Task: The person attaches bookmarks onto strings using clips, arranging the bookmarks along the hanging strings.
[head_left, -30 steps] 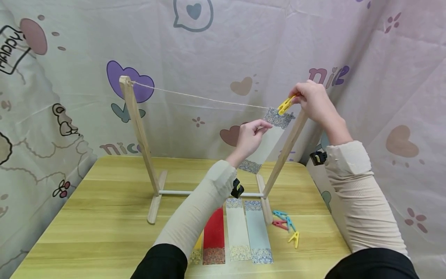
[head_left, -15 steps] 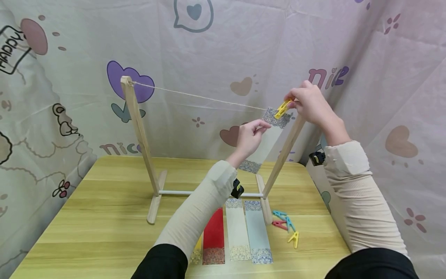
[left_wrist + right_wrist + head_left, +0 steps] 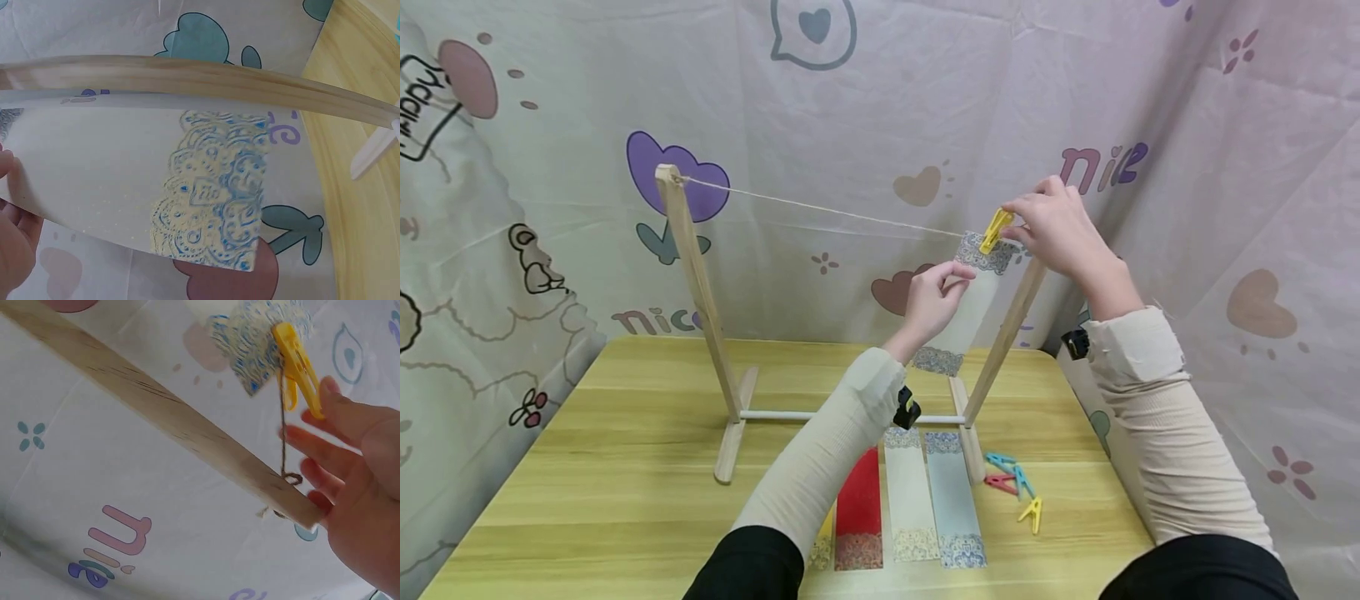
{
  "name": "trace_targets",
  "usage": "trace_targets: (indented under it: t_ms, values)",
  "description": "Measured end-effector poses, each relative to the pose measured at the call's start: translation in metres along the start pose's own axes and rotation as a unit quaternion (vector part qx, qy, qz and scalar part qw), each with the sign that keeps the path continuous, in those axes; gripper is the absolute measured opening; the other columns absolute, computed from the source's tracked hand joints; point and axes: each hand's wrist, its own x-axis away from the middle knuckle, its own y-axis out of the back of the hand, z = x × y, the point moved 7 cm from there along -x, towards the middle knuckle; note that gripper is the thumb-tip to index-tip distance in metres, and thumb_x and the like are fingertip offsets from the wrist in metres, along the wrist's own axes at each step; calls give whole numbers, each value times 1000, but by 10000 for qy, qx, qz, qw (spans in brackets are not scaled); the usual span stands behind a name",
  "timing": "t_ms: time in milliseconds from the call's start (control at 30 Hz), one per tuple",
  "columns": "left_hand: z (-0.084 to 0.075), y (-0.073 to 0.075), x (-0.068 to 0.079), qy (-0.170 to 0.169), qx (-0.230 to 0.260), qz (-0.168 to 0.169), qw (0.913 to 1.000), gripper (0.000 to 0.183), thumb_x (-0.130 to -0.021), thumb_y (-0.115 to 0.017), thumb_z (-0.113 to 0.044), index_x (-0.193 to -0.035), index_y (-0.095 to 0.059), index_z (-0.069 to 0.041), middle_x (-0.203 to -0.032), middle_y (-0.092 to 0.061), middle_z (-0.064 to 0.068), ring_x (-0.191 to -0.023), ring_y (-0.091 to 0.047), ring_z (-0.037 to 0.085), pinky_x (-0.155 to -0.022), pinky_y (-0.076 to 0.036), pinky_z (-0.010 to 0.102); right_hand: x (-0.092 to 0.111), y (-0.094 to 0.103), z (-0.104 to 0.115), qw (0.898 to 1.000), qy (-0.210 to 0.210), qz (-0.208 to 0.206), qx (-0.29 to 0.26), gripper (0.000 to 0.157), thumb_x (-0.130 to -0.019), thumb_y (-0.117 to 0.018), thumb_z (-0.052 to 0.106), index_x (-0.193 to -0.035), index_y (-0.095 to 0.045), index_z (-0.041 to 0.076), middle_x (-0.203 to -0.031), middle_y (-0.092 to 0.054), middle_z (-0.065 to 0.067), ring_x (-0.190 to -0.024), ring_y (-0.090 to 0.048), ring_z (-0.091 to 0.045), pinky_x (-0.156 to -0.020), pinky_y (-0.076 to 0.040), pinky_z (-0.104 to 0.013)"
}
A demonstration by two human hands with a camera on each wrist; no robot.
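At lower centre, strips lie on the table. Right of centre, the left hand pinches the raised strip by its edge; above, the right hand, thumb and finger nearly together, holds the yellow peg at its top, beside the string.

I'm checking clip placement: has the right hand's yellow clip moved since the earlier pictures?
Yes; in the head view, the held yellow clip has shifted left, toward the printed purple flower.
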Motion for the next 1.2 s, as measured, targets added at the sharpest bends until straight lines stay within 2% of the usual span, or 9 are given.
trace_targets:
  t_ms: [100,167,233,333,467,600,800,1033,1200]
  values:
    - [2,2,1,3,-120,-99,9999,9,-83,-61,-2,-86,-68,-6,-93,-67,2,-74,-54,6,-64,-39,14,2,1,-1,9994,26,-339,-48,35,-83,-64,13,-112,-57,-5,-119,-52,-21,-109,-34,-36,-82,-29,-48]
    - [4,4,1,13,-254,-196,9995,8,-82,-61,-3,-84,-68,-6,-92,-66,2,-91,-56,7,-75,-40,13,3,2,-2,9982,59,-587,-135,34,-82,-65,13,-111,-58,-4,-121,-50,-21,-112,-33,-36,-85,-28,-48]
    - [5,6,2,57,-349,-294,9989,8,-81,-62,-3,-83,-69,-7,-91,-66,2,-97,-56,9,-81,-39,14,4,4,-2,9963,117,-821,-234,33,-81,-65,12,-109,-59,-4,-120,-50,-21,-113,-33,-35,-86,-28,-49]
    - [8,8,3,139,-427,-384,9983,8,-80,-62,-3,-81,-69,-8,-90,-65,1,-95,-57,11,-82,-40,15,7,6,-3,9929,223,-1109,-380,30,-81,-66,10,-107,-60,-4,-117,-52,-21,-112,-34,-35,-87,-29,-49]
    - [12,10,5,118,-389,-454,9981,8,-80,-62,-3,-81,-69,-7,-87,-65,2,-77,-58,10,-69,-43,15,10,7,-3,9880,375,-1411,-501,29,-80,-67,9,-105,-61,-4,-114,-54,-20,-112,-36,-35,-86,-30,-49]
    - [16,14,7,104,-251,-534,9982,8,-78,-62,0,-80,-68,-5,-86,-64,4,-66,-57,10,-60,-44,15,13,8,-2,9846,474,-1616,-467,29,-80,-67,9,-105,-60,-5,-114,-53,-21,-112,-36,-34,-86,-31,-50]
    - [22,23,13,324,-153,-593,9976,6,-77,-63,-1,-79,-68,-4,-86,-65,5,-66,-58,12,-61,-44,17,18,10,1,9810,505,-1843,-345,35,-79,-67,8,-111,-58,-3,-119,-51,-20,-115,-35,-34,-91,-30,-50]
    - [32,31,20,712,-48,-541,9960,9,-80,-59,-1,-83,-68,-3,-82,-68,6,-70,-62,11,-62,-46,17,29,11,2,9681,607,-2380,-500,39,-78,-67,3,-114,-56,-3,-121,-49,-21,-114,-36,-36,-94,-28,-48]
    - [39,39,27,833,17,-512,9952,8,-80,-60,-2,-84,-67,-2,-83,-68,7,-73,-63,13,-64,-48,19,36,12,1,9625,528,-2591,-610,39,-78,-67,4,-115,-57,-3,-122,-49,-20,-114,-35,-35,-93,-29,-46]
